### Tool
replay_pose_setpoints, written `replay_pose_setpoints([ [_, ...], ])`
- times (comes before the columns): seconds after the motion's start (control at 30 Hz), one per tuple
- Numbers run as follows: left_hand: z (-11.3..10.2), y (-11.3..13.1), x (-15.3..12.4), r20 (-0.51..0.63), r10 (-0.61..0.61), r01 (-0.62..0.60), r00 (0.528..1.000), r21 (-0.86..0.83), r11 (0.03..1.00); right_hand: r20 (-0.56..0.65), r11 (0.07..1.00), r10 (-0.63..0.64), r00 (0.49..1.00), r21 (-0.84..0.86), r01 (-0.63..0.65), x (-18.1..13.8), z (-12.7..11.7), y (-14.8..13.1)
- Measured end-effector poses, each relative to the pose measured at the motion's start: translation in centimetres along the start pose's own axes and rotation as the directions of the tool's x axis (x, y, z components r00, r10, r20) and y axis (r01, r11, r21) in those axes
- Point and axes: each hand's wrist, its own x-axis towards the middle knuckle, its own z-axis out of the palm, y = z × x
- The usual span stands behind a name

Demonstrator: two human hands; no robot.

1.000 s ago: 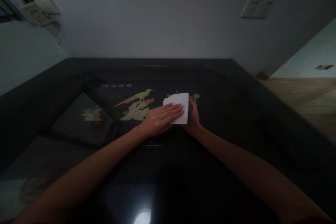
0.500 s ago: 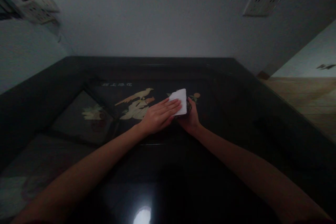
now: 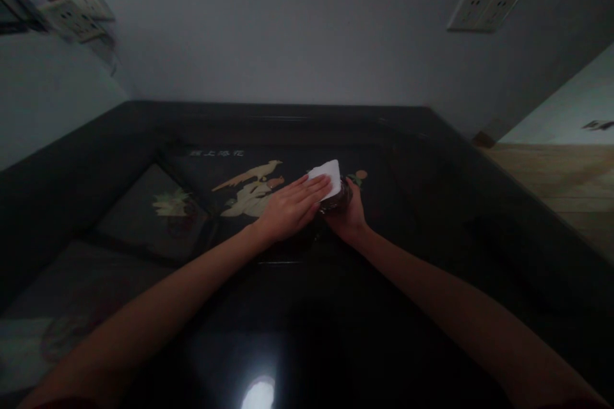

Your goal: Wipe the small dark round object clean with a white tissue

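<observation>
A white folded tissue (image 3: 327,174) lies over a small dark shiny object (image 3: 336,200) on the black glossy table (image 3: 432,217). My left hand (image 3: 290,208) lies flat with its fingers stretched over the tissue and presses it down. My right hand (image 3: 349,217) is curled round the dark object from the right and grips it. What the dark object is cannot be made out in the dim light.
The table top carries a pale bird inlay (image 3: 252,185) and a framed flower panel (image 3: 170,204) to the left. A grey wall with sockets (image 3: 482,11) rises behind. Wooden floor (image 3: 566,185) shows at the right. A lamp reflection (image 3: 259,393) glares near the front edge.
The visible tissue has shrunk and moved slightly up as my left hand slid over it; more of the dark object now shows under it in my right hand.
</observation>
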Motion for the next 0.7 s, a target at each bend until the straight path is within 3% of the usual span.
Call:
replay_pose_setpoints([
  [0.17, -0.1, 0.1, -0.5, -0.066, 0.110, -0.113, 0.992, -0.053, 0.992, 0.044, 1.000, -0.020, 0.999, -0.001, 0.020, 0.2, 0.3, -0.1],
  [0.33, -0.1, 1.2, -0.2, 0.026, 0.141, -0.140, 0.990, -0.037, 0.989, 0.103, 0.996, -0.081, 0.991, -0.026, 0.084, 0.7, 0.2, 0.7],
  [0.5, -0.5, 1.5, 0.5, 0.135, 0.030, -0.034, 0.990, 0.032, 0.999, 0.039, 0.997, -0.080, 0.996, -0.019, 0.081, 0.6, 0.1, 1.3],
  [0.7, -0.4, 0.4, 0.3, 0.122, -0.062, 0.053, 0.991, 0.077, 0.996, -0.035, 0.999, -0.037, 0.999, -0.025, 0.036, 0.1, 0.5, 0.5],
])
